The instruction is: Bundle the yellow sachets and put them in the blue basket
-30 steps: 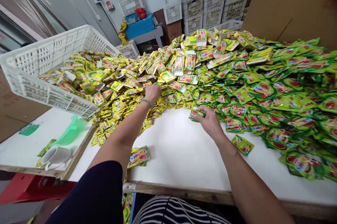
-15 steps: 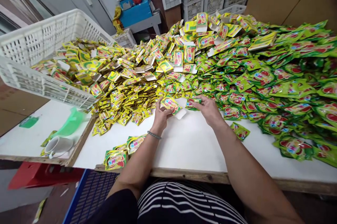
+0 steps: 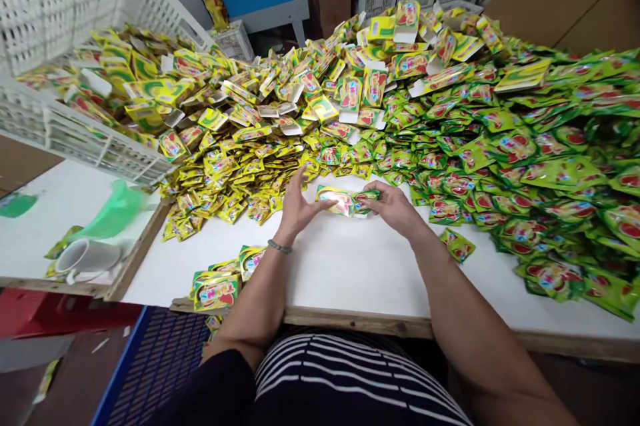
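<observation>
My left hand [image 3: 297, 206] has its fingers spread, with the thumb reaching to the left end of a small yellow-green carton [image 3: 334, 201]. The raised index finger stands apart from the carton. My right hand [image 3: 397, 211] pinches a green sachet [image 3: 365, 198] with a watermelon print. The sachet's left end meets the carton's right end; how far it goes inside is hidden. Behind the hands are heaped yellow sachets [image 3: 240, 176], empty-looking cartons [image 3: 350, 93] and green sachets [image 3: 515, 146]. Several filled-looking cartons [image 3: 216, 289] lie near my left forearm.
A white plastic basket [image 3: 85, 123] tips cartons out at the left. A white mug [image 3: 89, 258] and a green scoop-like piece [image 3: 113, 209] lie on the side table. A blue crate [image 3: 160, 359] stands below the wooden table edge [image 3: 360, 321]. One loose sachet [image 3: 457, 244] lies near my right forearm.
My left fingers have come off the carton and spread. The carton's white flaps no longer stand out, and the sachet in my right hand has moved left against it. The view has shifted.
</observation>
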A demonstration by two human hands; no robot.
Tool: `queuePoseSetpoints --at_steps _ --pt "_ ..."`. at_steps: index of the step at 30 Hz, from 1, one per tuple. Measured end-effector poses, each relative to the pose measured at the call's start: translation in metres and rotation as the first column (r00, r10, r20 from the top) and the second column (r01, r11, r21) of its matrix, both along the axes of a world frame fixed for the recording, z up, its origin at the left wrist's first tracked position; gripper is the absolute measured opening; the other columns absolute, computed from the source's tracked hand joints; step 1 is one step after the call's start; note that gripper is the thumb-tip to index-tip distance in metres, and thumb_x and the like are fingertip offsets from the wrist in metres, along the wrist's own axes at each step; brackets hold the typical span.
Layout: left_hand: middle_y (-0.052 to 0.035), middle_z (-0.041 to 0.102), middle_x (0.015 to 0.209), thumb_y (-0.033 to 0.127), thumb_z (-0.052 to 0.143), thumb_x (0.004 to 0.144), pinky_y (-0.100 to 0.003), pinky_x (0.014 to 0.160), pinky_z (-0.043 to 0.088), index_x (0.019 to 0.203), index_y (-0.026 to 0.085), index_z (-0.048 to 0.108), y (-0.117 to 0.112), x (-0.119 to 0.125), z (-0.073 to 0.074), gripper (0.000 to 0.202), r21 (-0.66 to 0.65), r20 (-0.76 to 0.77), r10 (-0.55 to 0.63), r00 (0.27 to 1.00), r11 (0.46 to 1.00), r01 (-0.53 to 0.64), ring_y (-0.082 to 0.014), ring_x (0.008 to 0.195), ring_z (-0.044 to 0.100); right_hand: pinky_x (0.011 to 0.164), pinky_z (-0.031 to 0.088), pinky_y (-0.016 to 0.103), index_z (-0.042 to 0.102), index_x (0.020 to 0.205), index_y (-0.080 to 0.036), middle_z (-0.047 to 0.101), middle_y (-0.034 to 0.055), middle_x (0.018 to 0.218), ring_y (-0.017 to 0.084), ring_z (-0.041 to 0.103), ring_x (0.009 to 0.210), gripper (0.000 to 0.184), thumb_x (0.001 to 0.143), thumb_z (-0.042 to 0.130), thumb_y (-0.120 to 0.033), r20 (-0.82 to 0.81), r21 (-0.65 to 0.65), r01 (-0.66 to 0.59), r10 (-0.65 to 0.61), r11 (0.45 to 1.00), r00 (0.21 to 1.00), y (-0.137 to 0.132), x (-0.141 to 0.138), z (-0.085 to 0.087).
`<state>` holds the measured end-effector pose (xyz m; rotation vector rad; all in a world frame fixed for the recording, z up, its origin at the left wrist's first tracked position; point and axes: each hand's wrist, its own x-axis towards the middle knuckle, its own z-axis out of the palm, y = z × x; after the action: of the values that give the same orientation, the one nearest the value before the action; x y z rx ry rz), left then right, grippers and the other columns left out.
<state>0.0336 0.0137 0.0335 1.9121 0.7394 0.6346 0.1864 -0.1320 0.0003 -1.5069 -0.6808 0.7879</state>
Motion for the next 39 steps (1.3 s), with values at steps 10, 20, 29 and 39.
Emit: queuePoseSetpoints --at_steps 10,20,29,39 --pt "0.0003 0.063 0.072 0.051 0.077 0.061 -0.022 0.056 0.037 0.085 0.013 0.064 -0.016 0.007 -0.016 0.046 -0.236 -0.162 -0.3 0.94 0.937 0.258 -0.0105 0.062 0.053 0.063 0.048 0.03 0.068 0.079 -0.019 0.068 0.0016 0.071 0.019 0.062 0.069 0.032 0.063 0.076 -0.046 0.056 -0.039 -0.014 0.016 0.999 0.998 -0.004 0.006 -0.004" --pt "-0.0004 0.067 0.068 0.042 0.085 0.053 -0.021 0.055 0.042 0.085 0.012 0.062 -0.021 0.009 -0.017 0.048 -0.636 0.012 -0.235 0.972 0.748 0.189 -0.0095 0.055 0.057 0.066 0.049 0.032 0.068 0.089 -0.02 0.068 0.0026 0.075 0.019 0.061 0.07 0.032 0.075 0.062 -0.049 0.184 -0.03 0.026 -0.02 0.999 0.983 0.007 -0.016 -0.007" --pt "0.002 0.064 0.06 0.037 0.087 0.049 -0.019 0.049 0.037 0.081 0.013 0.062 -0.009 0.009 -0.027 0.047 -0.706 0.092 -0.011 0.996 0.704 0.073 -0.0085 0.049 0.054 0.088 0.046 0.04 0.066 0.108 -0.016 0.068 0.0135 0.109 0.027 0.06 0.099 0.034 0.088 0.046 -0.034 0.775 -0.217 0.258 0.005 0.941 0.632 0.048 0.019 -0.012" --pt "0.0008 0.066 0.063 0.039 0.086 0.051 -0.02 0.048 0.039 0.085 0.015 0.06 -0.007 0.003 -0.019 0.049 -0.728 0.046 -0.015 0.999 0.684 0.043 -0.0103 0.049 0.057 0.082 0.049 0.04 0.065 0.102 -0.02 0.07 0.0088 0.091 0.025 0.063 0.09 0.026 0.083 0.05 -0.03 0.542 -0.081 0.326 -0.233 0.942 0.807 0.039 0.028 -0.024"
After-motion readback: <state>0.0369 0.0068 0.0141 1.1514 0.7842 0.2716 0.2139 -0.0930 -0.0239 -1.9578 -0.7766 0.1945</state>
